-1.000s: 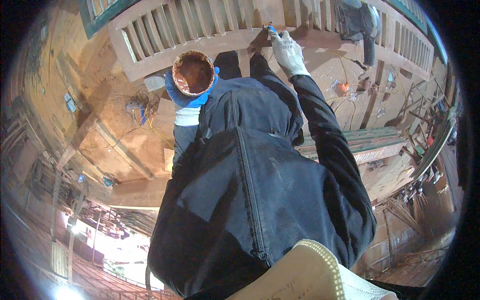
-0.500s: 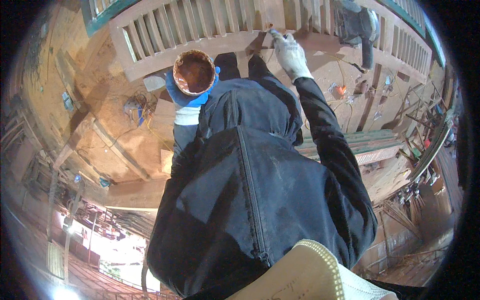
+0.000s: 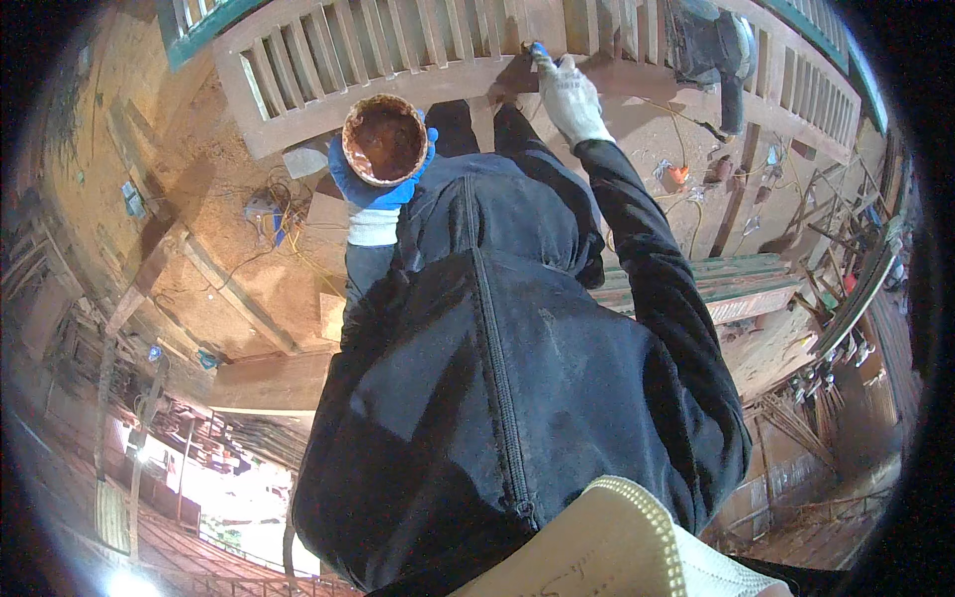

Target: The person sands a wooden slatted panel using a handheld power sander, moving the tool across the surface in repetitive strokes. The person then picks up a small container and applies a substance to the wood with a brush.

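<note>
My left hand (image 3: 360, 189), in a blue-coated glove with a white cuff, is wrapped round a round tub (image 3: 386, 141). Reddish-brown paste lines the tub and lies inside it. My right hand (image 3: 569, 99), in a whitish glove with blue at the fingers, reaches over the near rail of a brown slatted wooden panel (image 3: 348, 109). Its fingers are pinched at the solid middle part of the panel, at a small brownish bit; what they hold is too small to make out.
On the panel to the right rests a dark power tool (image 3: 731, 95) with a grey body. Green-edged panels (image 3: 711, 284) lie stacked at my right. Cables and an orange item (image 3: 678, 174) lie on the dusty floor. Wooden beams (image 3: 239, 298) lie at the left.
My right hand has shifted slightly left and farther up over the panel's middle. My left hand and the tub stay almost in place.
</note>
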Action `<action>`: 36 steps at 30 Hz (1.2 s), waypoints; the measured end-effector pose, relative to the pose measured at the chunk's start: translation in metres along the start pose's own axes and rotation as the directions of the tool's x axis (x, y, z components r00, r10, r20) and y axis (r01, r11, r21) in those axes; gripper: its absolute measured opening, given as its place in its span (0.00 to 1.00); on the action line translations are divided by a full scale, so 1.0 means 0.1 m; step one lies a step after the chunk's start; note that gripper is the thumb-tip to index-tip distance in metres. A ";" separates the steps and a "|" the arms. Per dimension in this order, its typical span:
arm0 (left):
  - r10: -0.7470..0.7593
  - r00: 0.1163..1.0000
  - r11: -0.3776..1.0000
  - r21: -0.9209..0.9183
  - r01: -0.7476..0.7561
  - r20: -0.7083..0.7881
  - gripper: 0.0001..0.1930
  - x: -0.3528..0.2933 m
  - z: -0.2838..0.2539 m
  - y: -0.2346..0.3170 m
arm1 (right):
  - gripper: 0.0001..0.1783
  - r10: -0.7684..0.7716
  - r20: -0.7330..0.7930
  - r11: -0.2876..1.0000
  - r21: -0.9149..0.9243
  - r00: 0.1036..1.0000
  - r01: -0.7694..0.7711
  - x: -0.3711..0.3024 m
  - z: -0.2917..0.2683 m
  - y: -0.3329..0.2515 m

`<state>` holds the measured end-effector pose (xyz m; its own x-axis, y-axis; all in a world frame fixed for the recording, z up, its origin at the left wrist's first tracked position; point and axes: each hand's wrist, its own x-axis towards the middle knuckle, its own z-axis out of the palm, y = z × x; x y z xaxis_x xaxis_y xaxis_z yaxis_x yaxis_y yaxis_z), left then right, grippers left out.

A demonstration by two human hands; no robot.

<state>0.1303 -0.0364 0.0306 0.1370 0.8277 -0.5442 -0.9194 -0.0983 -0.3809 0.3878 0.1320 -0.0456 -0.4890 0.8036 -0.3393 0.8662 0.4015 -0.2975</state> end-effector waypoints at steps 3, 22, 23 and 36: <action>-0.013 1.000 1.000 0.015 0.013 0.029 0.37 0.03 -0.03 0.01 | 0.29 0.048 0.100 0.999 -0.016 0.994 -0.046 -0.11 0.15 0.01; 0.105 0.993 0.994 0.036 -0.103 -0.045 0.39 -0.03 -0.10 0.05 | 0.22 0.137 0.101 0.971 0.185 0.985 -0.154 -0.29 -0.11 0.03; 0.122 0.991 0.992 0.017 -0.121 -0.058 0.42 -0.04 -0.12 0.06 | 0.21 0.149 0.057 0.957 0.243 0.987 -0.158 -0.29 -0.10 0.06; 0.135 0.989 0.991 -0.011 -0.136 -0.054 0.41 -0.05 -0.23 0.09 | 0.24 0.036 0.445 -0.153 0.887 0.895 -0.435 -0.08 0.02 0.33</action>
<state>0.1294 -0.0543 0.0125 0.0316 0.7757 -0.6303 -0.9253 -0.2157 -0.3118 0.4204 0.1377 -0.0541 -0.4521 0.5381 -0.7114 -0.0108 -0.8008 -0.5989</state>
